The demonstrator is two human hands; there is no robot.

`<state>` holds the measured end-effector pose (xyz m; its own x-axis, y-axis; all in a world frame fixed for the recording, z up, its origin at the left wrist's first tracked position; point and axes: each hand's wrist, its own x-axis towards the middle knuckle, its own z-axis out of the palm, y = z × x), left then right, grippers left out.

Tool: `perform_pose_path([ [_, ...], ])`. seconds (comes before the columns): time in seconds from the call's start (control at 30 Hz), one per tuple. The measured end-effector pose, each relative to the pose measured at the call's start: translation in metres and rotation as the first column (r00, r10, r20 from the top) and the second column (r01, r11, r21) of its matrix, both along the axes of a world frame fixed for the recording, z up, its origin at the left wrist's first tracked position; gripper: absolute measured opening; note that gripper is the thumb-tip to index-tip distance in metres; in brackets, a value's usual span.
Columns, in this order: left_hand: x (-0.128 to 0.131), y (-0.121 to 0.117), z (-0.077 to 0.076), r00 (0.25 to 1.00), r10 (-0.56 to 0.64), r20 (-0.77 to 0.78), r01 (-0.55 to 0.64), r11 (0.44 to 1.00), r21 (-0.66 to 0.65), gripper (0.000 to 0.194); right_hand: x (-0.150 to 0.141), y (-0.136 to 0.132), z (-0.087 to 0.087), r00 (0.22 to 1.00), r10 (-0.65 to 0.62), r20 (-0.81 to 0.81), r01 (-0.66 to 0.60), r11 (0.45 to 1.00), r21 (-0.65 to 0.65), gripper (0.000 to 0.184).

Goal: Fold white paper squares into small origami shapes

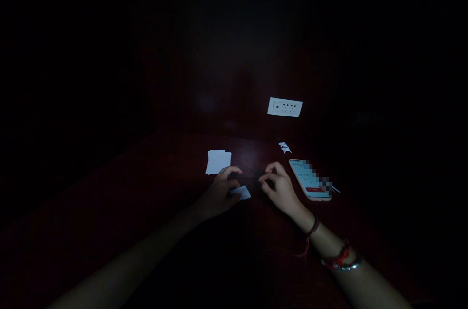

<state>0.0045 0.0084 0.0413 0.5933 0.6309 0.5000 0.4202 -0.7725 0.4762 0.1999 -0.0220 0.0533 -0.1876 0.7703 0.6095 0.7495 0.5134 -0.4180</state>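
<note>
My left hand point(220, 193), with a ring on one finger, is over the dark red table. Its thumb and a finger close on a small folded piece of white paper point(242, 192), which sticks out to the right. Just beyond this hand lies a stack of square white paper sheets point(218, 160); the fingers overlap its near edge. To the right, my right hand point(280, 189) has loosely curved fingers set apart, and nothing shows between them. Bracelets circle the right wrist and forearm. A gap separates the two hands.
Right of my right hand lies a phone point(309, 180) with a lit screen, a thin white strip point(336, 189) beside it. Torn paper scraps point(284, 147) lie farther back. A white socket panel point(284, 107) sits on the dark back wall. The surroundings are very dark.
</note>
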Motion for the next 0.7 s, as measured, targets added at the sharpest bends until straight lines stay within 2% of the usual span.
perform_pose_path([
  [0.07,-0.004,0.006,-0.004,1.0,0.027,0.008,-0.027,0.999,-0.028,0.007,0.004,0.002,0.001,0.997,-0.058,-0.047,0.058,0.998,-0.007,0.011],
  [0.1,-0.005,0.008,-0.005,0.999,0.041,0.016,-0.04,0.998,-0.052,0.008,0.005,0.002,0.001,0.997,-0.047,-0.054,0.046,0.999,-0.019,0.011],
  [0.17,-0.005,0.012,-0.006,0.997,0.063,0.046,-0.058,0.994,-0.093,0.009,0.002,0.001,0.0,0.999,0.023,-0.041,-0.025,0.998,-0.049,0.009],
  [0.27,-0.001,0.015,-0.008,0.995,0.066,0.081,-0.054,0.988,-0.141,0.009,-0.005,-0.001,-0.005,0.994,0.107,0.003,-0.106,0.99,-0.094,0.02],
  [0.4,0.003,0.014,-0.017,0.987,0.156,-0.035,-0.16,0.96,-0.232,0.009,-0.008,0.001,-0.011,0.994,0.107,0.028,-0.102,0.986,-0.131,0.004],
  [0.47,0.003,0.013,-0.023,0.975,0.208,-0.079,-0.222,0.945,-0.242,0.009,-0.006,0.003,-0.013,0.995,0.089,0.049,-0.08,0.985,-0.152,0.004],
  [0.53,0.003,0.012,-0.027,0.96,0.266,-0.084,-0.278,0.937,-0.212,0.016,-0.004,0.002,-0.013,0.991,0.102,0.09,-0.087,0.984,-0.158,0.007],
  [0.6,0.004,0.011,-0.027,0.944,0.319,-0.085,-0.329,0.933,-0.144,0.031,-0.004,0.0,-0.011,0.974,0.157,0.165,-0.133,0.98,-0.148,0.014],
  [0.63,0.004,0.01,-0.026,0.943,0.321,-0.089,-0.329,0.939,-0.102,0.036,-0.004,-0.002,-0.01,0.957,0.193,0.215,-0.164,0.975,-0.147,0.016],
  [0.7,0.005,0.009,-0.024,0.957,0.266,-0.114,-0.27,0.963,-0.02,0.032,-0.006,-0.007,-0.006,0.911,0.256,0.323,-0.212,0.963,-0.164,0.018],
])
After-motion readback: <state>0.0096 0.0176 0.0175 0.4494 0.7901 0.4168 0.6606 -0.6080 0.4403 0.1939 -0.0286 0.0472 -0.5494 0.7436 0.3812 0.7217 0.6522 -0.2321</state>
